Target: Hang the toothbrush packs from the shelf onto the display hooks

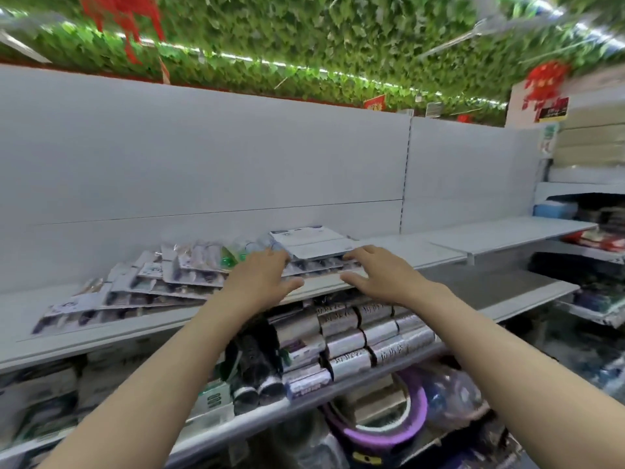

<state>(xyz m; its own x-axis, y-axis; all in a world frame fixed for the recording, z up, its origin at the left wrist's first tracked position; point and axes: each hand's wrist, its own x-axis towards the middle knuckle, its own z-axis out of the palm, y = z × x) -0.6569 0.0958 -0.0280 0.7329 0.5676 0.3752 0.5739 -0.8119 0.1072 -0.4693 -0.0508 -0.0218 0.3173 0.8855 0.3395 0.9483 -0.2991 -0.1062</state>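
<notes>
A small stack of toothbrush packs (313, 247) sits at the centre of the frame on the grey shelf (500, 233), with more toothbrush packs fanned out in a slumped row (135, 286) running toward the lower left. The left hand (262, 282) and the right hand (378, 274) reach in on either side of the stack, fingers spread and loosely straight, at or just short of its front edge; neither has closed around a pack. No display hooks can be seen anywhere, and the white back panel (203, 157) above the shelf is bare, so the job appears barely begun, with every visible pack still lying flat. On the shelf below, silver wrapped rolls (358, 340) and dark goods crowd the middle; a purple round item (382, 424) lies lower still. Green foliage (304, 35) and red ornaments fill the top.
</notes>
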